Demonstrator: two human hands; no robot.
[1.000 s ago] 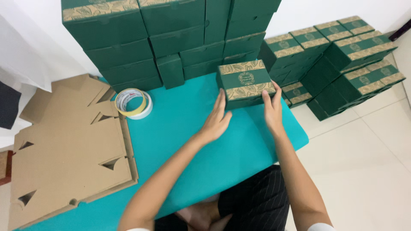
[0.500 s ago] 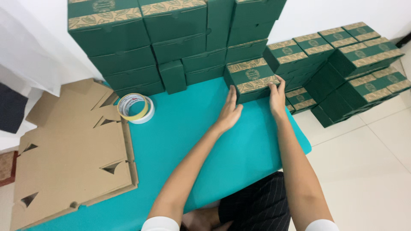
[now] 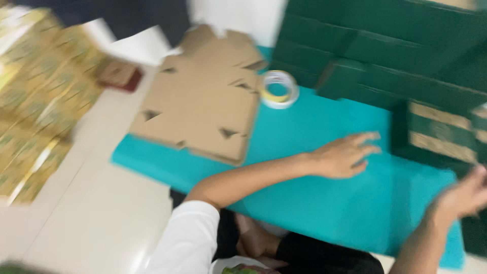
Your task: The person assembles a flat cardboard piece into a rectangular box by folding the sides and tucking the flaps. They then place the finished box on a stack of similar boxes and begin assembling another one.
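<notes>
The picture is motion-blurred. Both hands are empty, fingers spread, well apart from each other over the teal table [image 3: 324, 203]. The left hand [image 3: 345, 155] hovers just short of the green box with gold bands [image 3: 441, 134]; the right hand [image 3: 464, 195] is below that box. Left of the box lie 1 tape roll [image 3: 278, 89] and flat cardboard blanks [image 3: 203, 99].

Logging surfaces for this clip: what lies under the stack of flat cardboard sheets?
The flat cardboard sheets rest on the teal mat, overhanging its left edge above pale floor. Whatever is beneath the mat is covered.
</notes>
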